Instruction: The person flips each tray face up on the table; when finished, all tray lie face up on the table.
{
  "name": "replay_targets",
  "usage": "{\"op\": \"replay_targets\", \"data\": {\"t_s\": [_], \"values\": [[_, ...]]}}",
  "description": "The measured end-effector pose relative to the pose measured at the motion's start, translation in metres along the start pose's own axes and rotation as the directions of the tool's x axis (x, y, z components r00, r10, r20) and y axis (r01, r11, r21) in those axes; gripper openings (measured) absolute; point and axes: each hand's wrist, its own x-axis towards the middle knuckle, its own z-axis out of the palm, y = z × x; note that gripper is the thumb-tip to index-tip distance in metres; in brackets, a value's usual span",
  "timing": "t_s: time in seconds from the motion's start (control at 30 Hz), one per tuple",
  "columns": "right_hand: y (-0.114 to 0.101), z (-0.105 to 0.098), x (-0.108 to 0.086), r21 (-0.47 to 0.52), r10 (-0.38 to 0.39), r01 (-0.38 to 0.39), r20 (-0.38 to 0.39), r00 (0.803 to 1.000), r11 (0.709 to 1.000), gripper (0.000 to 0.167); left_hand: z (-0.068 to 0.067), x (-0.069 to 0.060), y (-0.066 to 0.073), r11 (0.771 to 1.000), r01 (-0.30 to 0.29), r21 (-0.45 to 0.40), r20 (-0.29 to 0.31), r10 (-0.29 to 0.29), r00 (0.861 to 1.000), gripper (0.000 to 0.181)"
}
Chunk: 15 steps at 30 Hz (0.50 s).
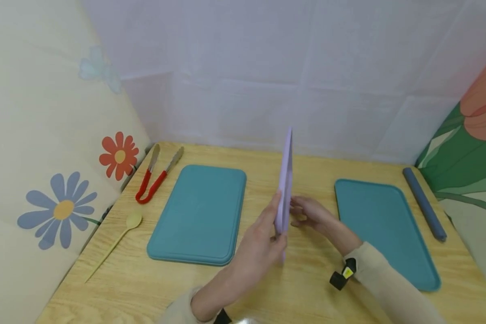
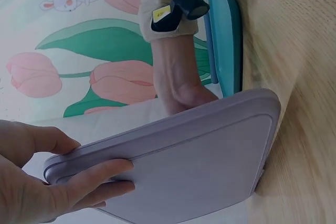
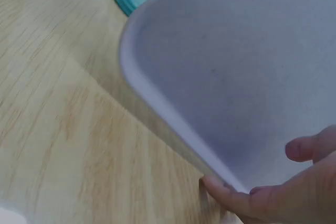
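Note:
A thin light-purple tray (image 1: 285, 189) with rounded corners and a raised rim stands on edge above the middle of the wooden table. My left hand (image 1: 256, 245) grips it near its close end; in the left wrist view the thumb lies on the rim and the fingers (image 2: 102, 174) press its flat outer side. On the tray's hollow side is my right hand (image 1: 312, 213). In the right wrist view, one of its fingertips (image 3: 218, 187) touches the lower rim while the thumb stands off the inner face. The left wrist view hides the right fingers behind the tray.
A teal tray (image 1: 198, 213) lies face down at left, another teal tray (image 1: 384, 234) face up at right. Red-handled tongs (image 1: 155, 177) and a yellow-green spoon (image 1: 121, 238) lie along the left edge. A blue roll (image 1: 424, 204) lies at the right edge. Fabric hangs behind.

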Motion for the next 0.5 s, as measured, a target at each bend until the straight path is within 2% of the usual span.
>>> {"op": "replay_targets", "data": {"t_s": [0.13,0.23,0.33,0.5], "values": [[0.002,0.001,-0.002,0.011,0.015,-0.015,-0.033,0.999,1.0,0.055,-0.005,0.002,0.0,0.996,0.058,-0.075,-0.007,-0.058,0.998,0.085],[0.003,0.001,-0.003,-0.068,-0.002,-0.002,-0.062,0.998,0.998,0.059,-0.008,0.003,0.0,0.984,0.103,-0.144,0.004,-0.104,0.995,0.085],[0.004,0.001,-0.005,-0.178,-0.038,0.028,-0.057,0.998,0.984,0.059,-0.011,0.004,0.001,0.974,0.14,-0.179,-0.002,-0.143,0.99,0.085],[0.01,-0.002,-0.006,-0.225,-0.058,0.05,-0.03,0.998,0.973,0.056,-0.014,0.003,0.0,0.962,0.168,-0.216,-0.015,-0.175,0.984,0.085]]}}
